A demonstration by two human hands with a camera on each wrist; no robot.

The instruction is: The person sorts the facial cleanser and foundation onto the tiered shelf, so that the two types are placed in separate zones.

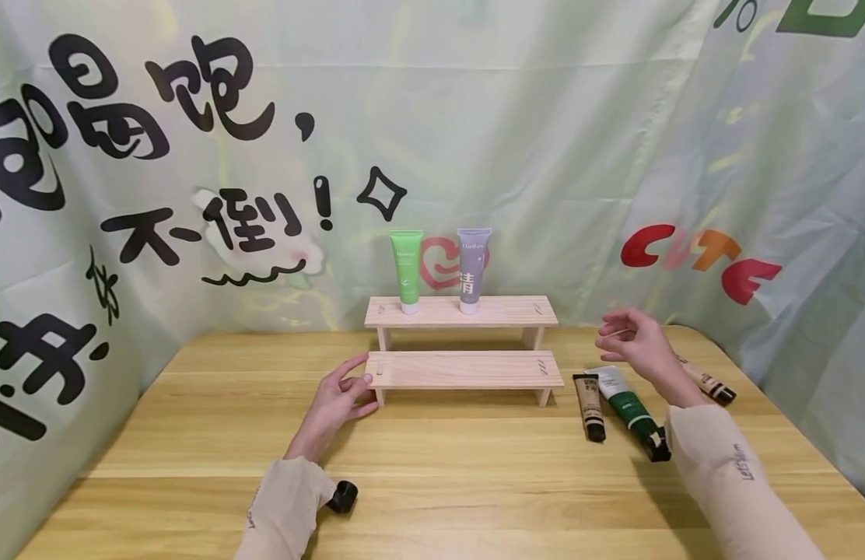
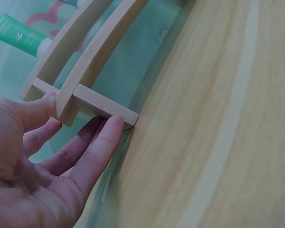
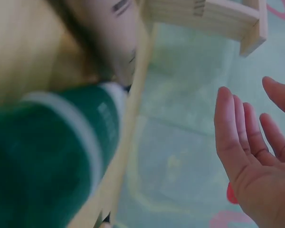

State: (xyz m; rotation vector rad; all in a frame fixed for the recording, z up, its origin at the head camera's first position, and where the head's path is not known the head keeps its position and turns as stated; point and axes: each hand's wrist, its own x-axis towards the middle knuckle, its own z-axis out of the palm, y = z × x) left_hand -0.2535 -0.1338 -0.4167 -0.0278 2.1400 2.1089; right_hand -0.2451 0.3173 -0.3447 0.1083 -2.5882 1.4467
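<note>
A two-tier wooden display shelf (image 1: 467, 369) stands at the middle of the table. At its left end my left hand (image 1: 340, 400) grips the lower tier, the thumb at the board's corner and the fingers against the leg (image 2: 107, 104). A green tube (image 1: 407, 268) and a purple tube (image 1: 472, 271) stand upright, caps down, on the upper tier. My right hand (image 1: 639, 346) hovers empty right of the shelf, fingers loosely bent. Below it lie a small beige tube (image 1: 590, 408) and a larger green-and-white tube (image 1: 632, 412). Another beige tube (image 1: 709, 381) is partly hidden behind the right wrist.
The wooden table (image 1: 460, 482) ends at a printed cloth backdrop (image 1: 544, 155) behind the shelf and at both sides. A black block-shaped object (image 1: 343, 497) shows beside the left sleeve.
</note>
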